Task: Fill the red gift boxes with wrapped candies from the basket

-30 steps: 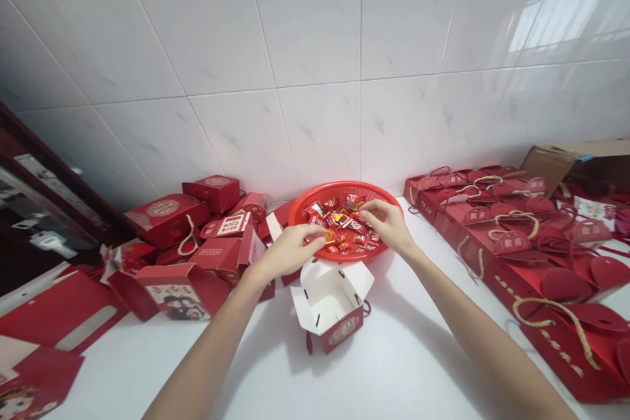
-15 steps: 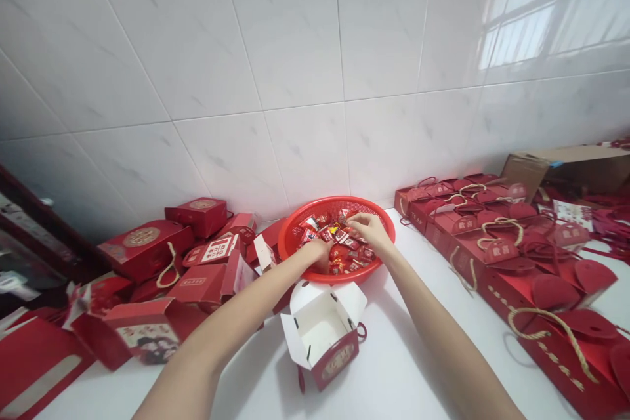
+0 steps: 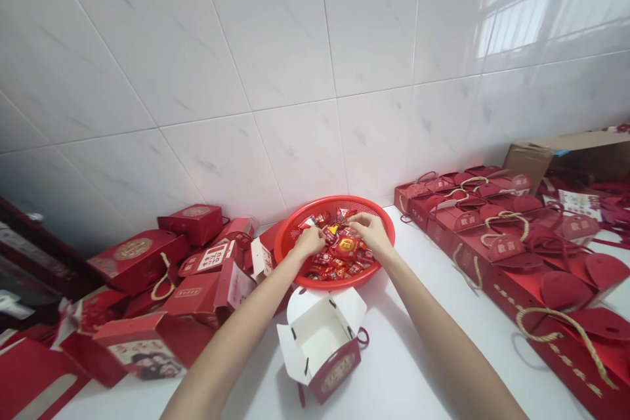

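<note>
A red plastic basket (image 3: 288, 236) by the wall holds many small wrapped candies (image 3: 347, 246), mostly red. Both hands reach into it. My left hand (image 3: 310, 241) is over the candies on the left side, its fingers curled together; whatever they grip is hidden. On the right side, my right hand (image 3: 371, 233) has thumb and fingertips drawn together among the candies, and what lies between them is too small to tell. In front of the basket, between my forearms, stands a red gift box (image 3: 335, 371) with its white-lined flaps spread and its white inside bare.
Several red boxes (image 3: 138, 252) lie piled on the left, some with flaps open. Along the right, closed red boxes with rope handles (image 3: 497, 249) stand in rows. Behind them is a brown cardboard carton (image 3: 529, 161). A tiled wall (image 3: 295, 144) borders the white table (image 3: 394, 354).
My left hand has risen from the basket's front edge to its left-middle, uncovering candies below. My right hand stays nearly in place. The view has shifted slightly.
</note>
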Demonstrator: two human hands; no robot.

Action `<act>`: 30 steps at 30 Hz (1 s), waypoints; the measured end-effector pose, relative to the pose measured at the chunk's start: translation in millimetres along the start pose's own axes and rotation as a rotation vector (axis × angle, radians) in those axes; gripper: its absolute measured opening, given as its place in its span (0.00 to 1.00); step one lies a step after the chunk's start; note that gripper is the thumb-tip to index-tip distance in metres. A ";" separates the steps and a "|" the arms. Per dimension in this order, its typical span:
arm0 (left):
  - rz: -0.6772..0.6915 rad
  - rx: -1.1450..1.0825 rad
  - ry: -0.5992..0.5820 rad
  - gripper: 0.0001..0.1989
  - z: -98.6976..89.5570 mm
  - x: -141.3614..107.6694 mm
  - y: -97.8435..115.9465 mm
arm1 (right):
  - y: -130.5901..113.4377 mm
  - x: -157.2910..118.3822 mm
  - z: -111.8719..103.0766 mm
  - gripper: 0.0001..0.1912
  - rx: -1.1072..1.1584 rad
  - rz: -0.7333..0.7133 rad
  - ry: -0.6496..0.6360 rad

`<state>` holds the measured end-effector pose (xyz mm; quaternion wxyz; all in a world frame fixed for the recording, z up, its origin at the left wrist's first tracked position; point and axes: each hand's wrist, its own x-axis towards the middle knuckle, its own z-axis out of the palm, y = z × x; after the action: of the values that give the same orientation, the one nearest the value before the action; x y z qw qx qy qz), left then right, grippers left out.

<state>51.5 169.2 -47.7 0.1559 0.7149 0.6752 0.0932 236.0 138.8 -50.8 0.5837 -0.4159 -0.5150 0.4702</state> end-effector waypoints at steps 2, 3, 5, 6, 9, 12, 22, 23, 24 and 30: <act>-0.022 0.062 -0.034 0.05 -0.1 -1.5 -2.7 | -0.1 -0.6 -0.3 0.07 -0.005 0.002 -0.007; -0.022 0.089 -0.059 0.06 0.0 -2.8 -3.0 | -0.3 -1.0 -0.4 0.07 -0.008 0.004 -0.012; 0.006 0.125 -0.124 0.11 0.2 -6.2 -1.5 | -0.6 -1.6 -0.4 0.07 -0.017 0.000 -0.008; 0.029 0.137 -0.161 0.15 0.4 -8.1 -0.2 | -0.7 -1.7 -0.3 0.07 -0.023 -0.001 -0.006; 0.088 0.160 -0.269 0.24 1.1 -12.5 3.2 | -0.9 -1.9 -0.4 0.07 -0.039 0.009 -0.001; 0.112 0.166 -0.356 0.26 2.1 -13.1 4.0 | -1.1 -2.0 -0.4 0.07 -0.036 0.010 -0.007; 0.263 -0.045 -0.264 0.06 -4.7 -17.7 2.9 | -0.5 -2.7 -0.6 0.07 -0.039 0.016 -0.001; 0.282 -0.086 -0.211 0.07 -6.5 -18.5 2.5 | 0.4 -2.3 -1.0 0.07 -0.041 0.011 0.000; 0.299 -0.129 -0.160 0.10 -8.0 -18.9 2.3 | 1.4 -1.9 -1.4 0.06 -0.043 0.004 -0.001; 0.393 -0.347 0.024 0.18 -10.3 -18.4 4.6 | 6.4 -0.3 -3.0 0.12 -0.119 0.012 -0.002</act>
<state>50.9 151.8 -35.0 0.2470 0.7937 0.4992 0.2448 238.2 139.9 -57.5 0.5546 -0.4527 -0.5401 0.4425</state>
